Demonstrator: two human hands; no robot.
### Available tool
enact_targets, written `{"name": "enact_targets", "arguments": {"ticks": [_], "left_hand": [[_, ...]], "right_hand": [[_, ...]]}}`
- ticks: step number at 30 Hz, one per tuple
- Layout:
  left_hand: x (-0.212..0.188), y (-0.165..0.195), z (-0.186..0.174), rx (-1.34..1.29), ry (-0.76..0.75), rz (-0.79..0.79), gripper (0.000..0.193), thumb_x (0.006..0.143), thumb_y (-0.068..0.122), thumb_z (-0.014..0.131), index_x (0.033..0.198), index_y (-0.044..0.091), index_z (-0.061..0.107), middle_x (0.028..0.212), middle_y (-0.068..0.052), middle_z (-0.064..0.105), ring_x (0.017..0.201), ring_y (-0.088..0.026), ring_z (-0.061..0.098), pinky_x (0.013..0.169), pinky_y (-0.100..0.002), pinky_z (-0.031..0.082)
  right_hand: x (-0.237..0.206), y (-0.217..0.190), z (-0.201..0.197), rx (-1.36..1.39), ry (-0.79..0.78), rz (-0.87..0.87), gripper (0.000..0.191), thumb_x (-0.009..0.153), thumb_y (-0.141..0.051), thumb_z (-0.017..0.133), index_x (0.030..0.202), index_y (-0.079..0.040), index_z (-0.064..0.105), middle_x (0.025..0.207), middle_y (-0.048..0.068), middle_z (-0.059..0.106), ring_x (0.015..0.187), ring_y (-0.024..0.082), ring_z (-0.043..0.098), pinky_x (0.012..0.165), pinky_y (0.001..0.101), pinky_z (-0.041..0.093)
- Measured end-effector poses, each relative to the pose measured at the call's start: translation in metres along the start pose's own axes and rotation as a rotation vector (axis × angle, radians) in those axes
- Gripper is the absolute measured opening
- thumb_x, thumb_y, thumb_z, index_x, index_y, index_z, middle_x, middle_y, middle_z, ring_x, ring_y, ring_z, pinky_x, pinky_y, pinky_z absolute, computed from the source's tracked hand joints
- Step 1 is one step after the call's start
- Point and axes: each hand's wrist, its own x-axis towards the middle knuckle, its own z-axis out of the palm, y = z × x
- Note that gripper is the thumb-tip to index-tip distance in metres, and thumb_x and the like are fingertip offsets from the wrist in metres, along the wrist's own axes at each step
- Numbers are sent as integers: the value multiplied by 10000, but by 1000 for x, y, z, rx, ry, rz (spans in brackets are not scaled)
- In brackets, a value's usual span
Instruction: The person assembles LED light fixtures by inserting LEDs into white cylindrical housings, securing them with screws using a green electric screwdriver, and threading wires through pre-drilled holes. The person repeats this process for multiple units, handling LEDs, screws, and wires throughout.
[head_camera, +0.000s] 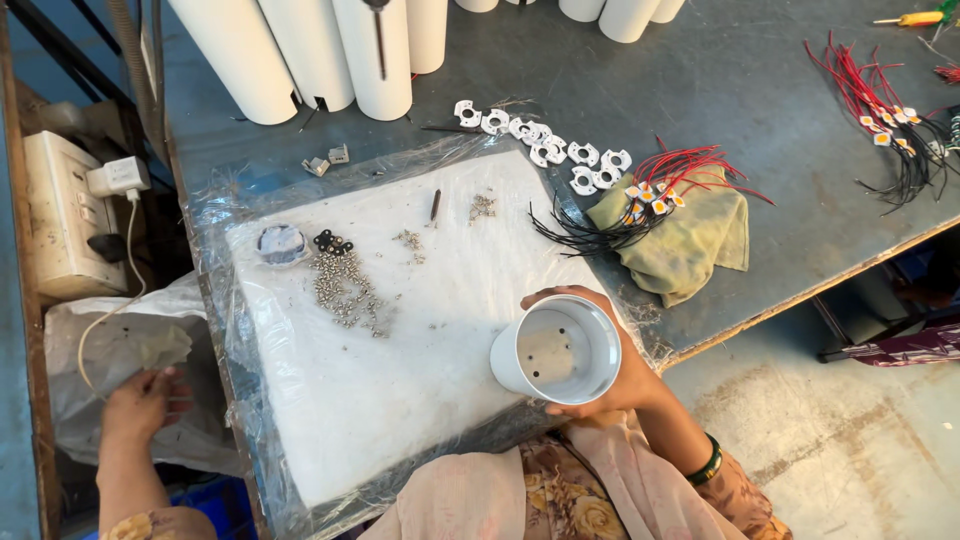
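Note:
My right hand (622, 372) grips a white cylindrical housing (556, 349), open end up, over the near right part of a white foam pad (400, 330) wrapped in clear plastic. Inside the housing I see a flat base with small holes. My left hand (142, 402) reaches down off the table's left side into a clear plastic bag (120, 350); its fingers curl at the bag's plastic, and whether they hold anything is hidden.
Loose screws (345, 285) and small black parts lie on the pad. Beyond it are white ring pieces (545, 145), red and black wired parts (650, 195) on a green cloth (690, 240), tall white tubes (330, 50), and a wall socket box (60, 210) at left.

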Motion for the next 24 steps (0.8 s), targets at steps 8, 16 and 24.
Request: {"name": "enact_targets", "arguments": {"ticks": [8, 16, 24], "left_hand": [[-1, 8, 11, 71, -37, 85, 313, 994, 244, 678, 1194, 4, 692, 928, -144, 749, 712, -227, 708, 586, -349, 534], [27, 9, 16, -172, -91, 48, 354, 1030, 274, 592, 1292, 37, 617, 1038, -150, 736, 838, -220, 722, 716, -337, 570], [76, -6, 21, -14, -380, 177, 495, 947, 194, 568, 1394, -18, 553, 1233, -198, 694, 1048, -293, 670, 888, -401, 531]], "right_hand": [[-8, 22, -18, -55, -51, 107, 1126, 546, -315, 1017, 1471, -40, 437, 1460, 171, 589, 1334, 278, 590, 1131, 437, 476], [-32, 72, -11, -138, -25, 279, 1022, 564, -273, 1039, 1420, -32, 535, 1408, 118, 639, 1268, 234, 622, 1086, 382, 503], [29, 81, 12, 109, -5, 171, 1007, 583, -274, 1005, 1428, -38, 512, 1421, 132, 605, 1296, 256, 592, 1101, 389, 481]]}}
